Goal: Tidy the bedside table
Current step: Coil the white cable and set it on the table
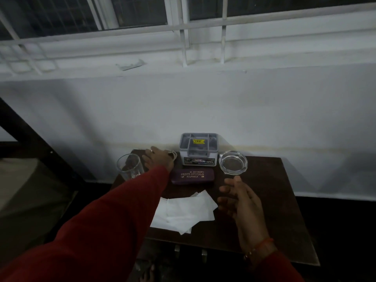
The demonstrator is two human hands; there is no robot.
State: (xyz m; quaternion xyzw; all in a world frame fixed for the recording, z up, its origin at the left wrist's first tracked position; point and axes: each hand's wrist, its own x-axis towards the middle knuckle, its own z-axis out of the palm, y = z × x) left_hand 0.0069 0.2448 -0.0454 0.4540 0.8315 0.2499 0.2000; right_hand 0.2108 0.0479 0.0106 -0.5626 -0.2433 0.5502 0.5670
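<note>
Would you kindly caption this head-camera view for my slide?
Left hand reaches beside the grey organiser; right hand hovers open near the glass ashtray on the bedside table.

Dark wooden tabletop [270, 200] as I see it, carrying a drinking glass [129, 166], grey organiser box [198, 149], glass ashtray [233, 162], purple spectacle case [192, 176] and white tissues [183, 212]

Dark brown counter [270, 200], against the white wall. Grey organiser [198, 148] upright at the back, glass ashtray [233, 162] just right, purple spectacle case [192, 176] flat before it. Empty tumbler [129, 166] upright at left; white tissues [183, 212] loose near the front edge.
</note>
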